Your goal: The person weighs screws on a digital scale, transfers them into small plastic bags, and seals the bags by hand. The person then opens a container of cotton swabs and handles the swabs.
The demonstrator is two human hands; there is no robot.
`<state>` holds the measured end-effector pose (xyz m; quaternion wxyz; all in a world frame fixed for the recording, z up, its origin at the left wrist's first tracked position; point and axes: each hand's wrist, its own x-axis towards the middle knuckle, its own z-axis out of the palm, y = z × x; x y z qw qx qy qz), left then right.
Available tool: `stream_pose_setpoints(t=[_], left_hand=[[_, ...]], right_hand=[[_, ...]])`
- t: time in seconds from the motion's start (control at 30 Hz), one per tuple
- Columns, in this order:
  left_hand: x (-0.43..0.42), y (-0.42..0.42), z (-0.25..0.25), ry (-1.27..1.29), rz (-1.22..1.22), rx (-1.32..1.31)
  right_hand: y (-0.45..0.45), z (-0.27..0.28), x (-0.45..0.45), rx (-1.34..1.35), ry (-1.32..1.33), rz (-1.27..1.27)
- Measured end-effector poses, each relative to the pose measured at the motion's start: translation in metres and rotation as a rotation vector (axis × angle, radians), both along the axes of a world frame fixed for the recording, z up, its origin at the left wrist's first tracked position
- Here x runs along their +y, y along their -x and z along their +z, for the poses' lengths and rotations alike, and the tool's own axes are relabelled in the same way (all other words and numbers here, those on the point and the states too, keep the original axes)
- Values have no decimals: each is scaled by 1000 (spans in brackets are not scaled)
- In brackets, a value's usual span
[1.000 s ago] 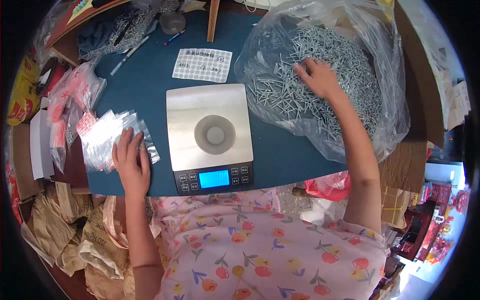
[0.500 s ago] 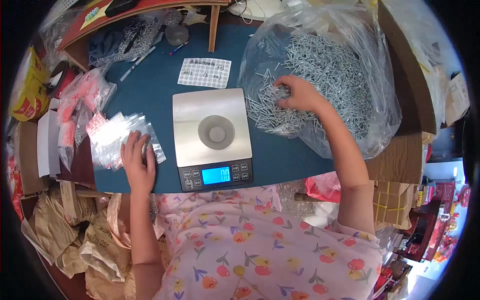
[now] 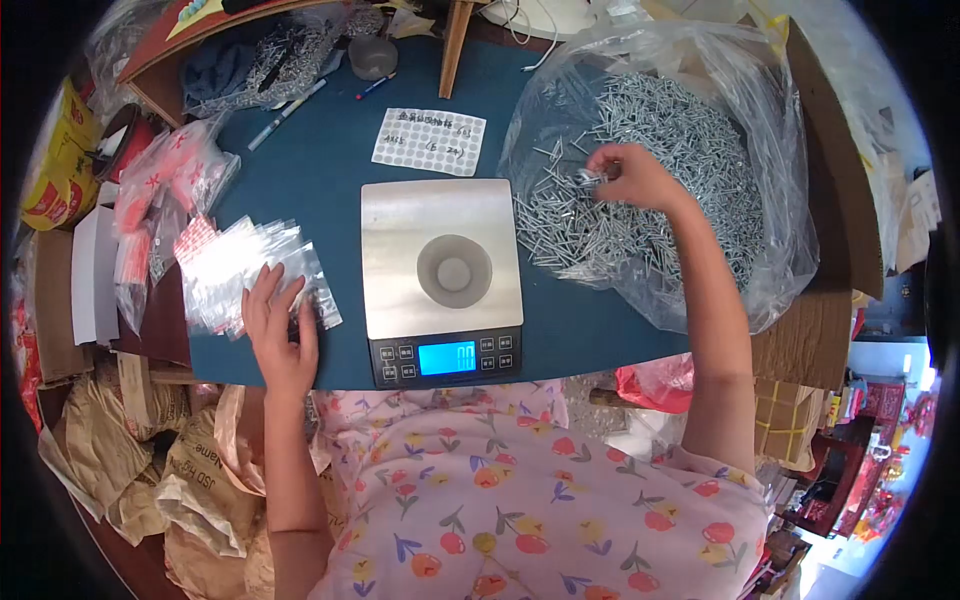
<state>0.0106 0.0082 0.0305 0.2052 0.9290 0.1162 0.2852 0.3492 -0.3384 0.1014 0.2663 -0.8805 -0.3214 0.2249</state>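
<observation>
Many silvery screws (image 3: 690, 150) lie in a large clear plastic bag (image 3: 560, 90) at the right. Over the pile, my right hand (image 3: 630, 178) has its fingers curled round a few of the screws. My left hand (image 3: 280, 330) rests with fingers apart on a fan of small clear zip bags (image 3: 235, 270) at the left. Between my hands stands a digital scale (image 3: 385, 250) with a steel plate and a lit display. A small translucent cup (image 3: 455, 271) sits on that plate.
A sheet of round stickers (image 3: 430, 141) with handwriting lies behind the scale. Two pens, a small bowl (image 3: 373, 58) and a wooden shelf leg (image 3: 454, 50) are further back. Red-printed bags (image 3: 165, 180) lie at the left, brown paper bags (image 3: 200, 470) below the table edge.
My right hand has moved down the pile and closed round some screws, then lifted slightly. My left hand stays on the small bags. The whole view has shifted a little.
</observation>
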Motion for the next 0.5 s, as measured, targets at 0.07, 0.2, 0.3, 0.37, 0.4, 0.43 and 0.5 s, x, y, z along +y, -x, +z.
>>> stream_pose_setpoints(t=[0.07, 0.2, 0.3, 0.37, 0.4, 0.43, 0.5], left_hand=[[0, 3, 2, 15, 1, -4], [-1, 7, 8, 23, 3, -24], [-5, 8, 11, 18, 0, -21], [-9, 8, 16, 11, -4, -3], [-10, 8, 16, 16, -7, -4], [-11, 7, 17, 20, -11, -6], [-14, 6, 18, 33, -26, -19]], right_hand=[[-7, 3, -10, 126, -82, -89], [-15, 17, -26, 448, -260, -420], [-20, 9, -33, 384, -293, -486], [-24, 7, -35, 346, -319, -495], [-25, 7, -34, 327, -331, -499], [-25, 9, -33, 346, -339, -486], [-24, 16, -29, 384, -357, -461]])
